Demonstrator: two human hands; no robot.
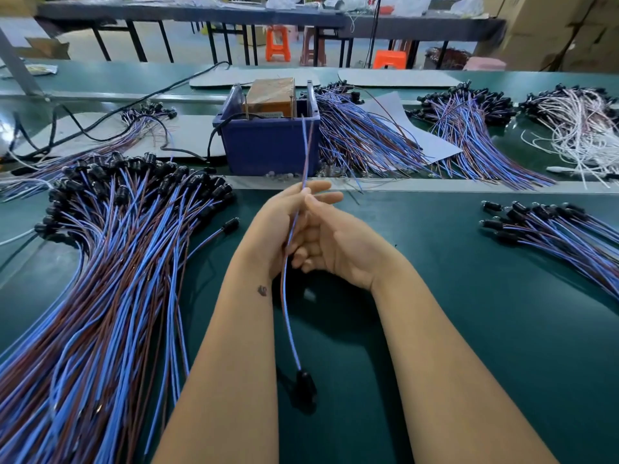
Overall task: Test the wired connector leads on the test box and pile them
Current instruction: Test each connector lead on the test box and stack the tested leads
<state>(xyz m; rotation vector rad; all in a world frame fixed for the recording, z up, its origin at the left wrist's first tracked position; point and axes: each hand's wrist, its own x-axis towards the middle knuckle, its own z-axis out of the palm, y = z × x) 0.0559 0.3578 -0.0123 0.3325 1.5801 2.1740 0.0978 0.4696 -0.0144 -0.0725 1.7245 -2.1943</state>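
— Where's the lead (303, 155) and who has it?

— Both hands share it. The left hand (278, 222) has the wire lying across its palm with the fingers fairly straight under it; the right hand (330, 242) pinches the wire near the top, its other fingers curled. How tightly the left hand holds, I cannot tell.

— Which way does it run?

— Near to far, almost straight. The black connector (306, 381) hangs at the near end, below the wrists and over the green table (469, 296); the bare wire ends point away, up to the blue test box (268, 142), at or just over its near rim — contact is too fine to see.

— So the move ahead?

— Likely a short push along that same axis. The box sits straight beyond the hands; tested leads (552, 236) lie to the right, the untested heap (110, 262) to the left.
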